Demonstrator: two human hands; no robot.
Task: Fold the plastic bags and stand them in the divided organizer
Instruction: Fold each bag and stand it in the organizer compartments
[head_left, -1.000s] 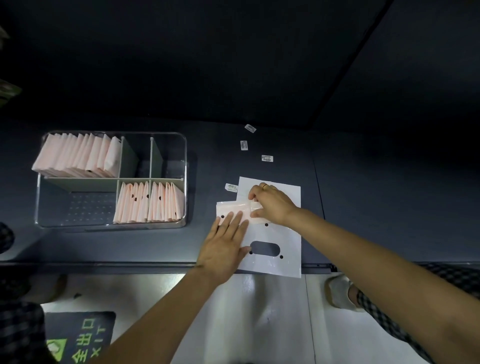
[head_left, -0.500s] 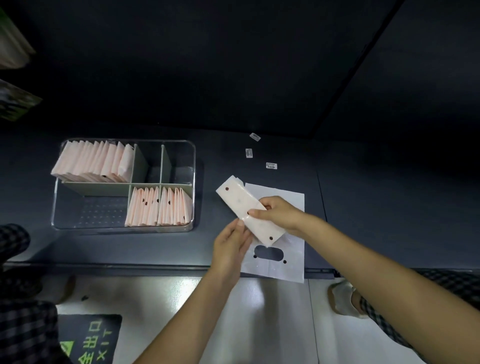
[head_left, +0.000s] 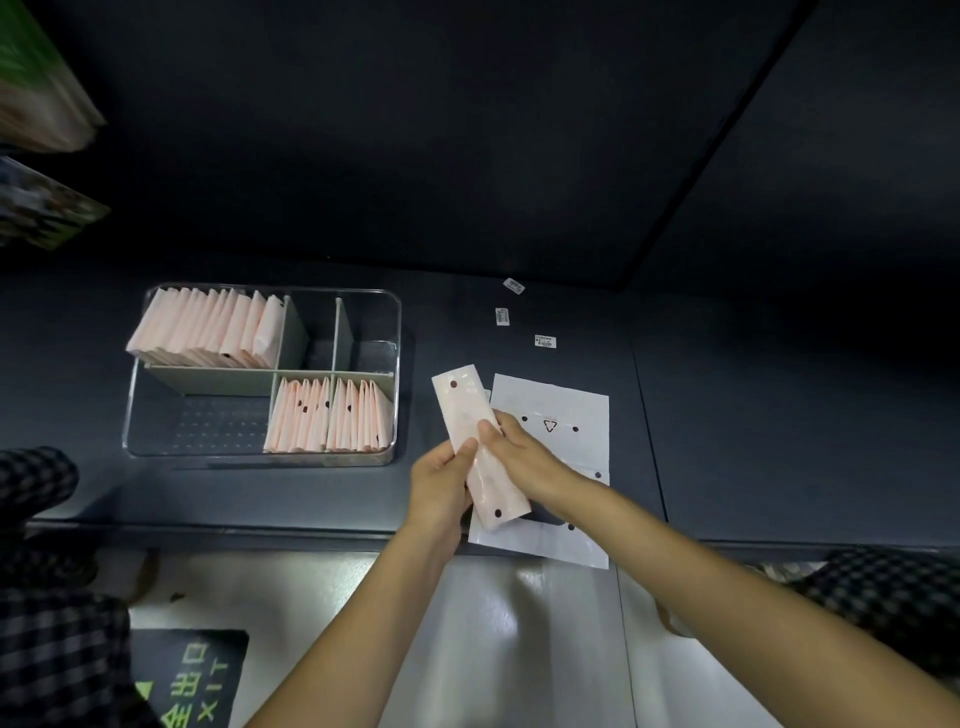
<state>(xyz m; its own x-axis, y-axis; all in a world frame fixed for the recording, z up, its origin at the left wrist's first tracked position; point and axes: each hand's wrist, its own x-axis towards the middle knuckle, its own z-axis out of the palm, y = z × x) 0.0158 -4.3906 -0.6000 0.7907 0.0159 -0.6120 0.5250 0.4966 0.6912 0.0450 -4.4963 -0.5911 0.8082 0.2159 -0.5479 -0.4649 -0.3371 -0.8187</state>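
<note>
Floor sign (head_left: 189, 680) at lower left reads "EXIT" beneath green characters. Organizer (head_left: 397, 332) on the counter (head_left: 779, 415) holds pink folded bags (head_left: 208, 330) upright in three compartments. Left hand (head_left: 439, 483) and right hand (head_left: 519, 457) each keep a grip on the folded bag strip (head_left: 467, 415), lifted over a flat white bag (head_left: 566, 405) printed with a triangle mark. Small labels (head_left: 545, 341) beyond are unreadable.

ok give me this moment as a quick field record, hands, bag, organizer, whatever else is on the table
left hand: grips the folded strip's left edge
right hand: holds the strip from the right
folded bag strip: pink, long, raised over the table
flat bags: white, lying under the hands
organizer: clear, divided; folded bags stand in the back-left and front-right compartments
labels: three small ones behind the flat bags
</note>
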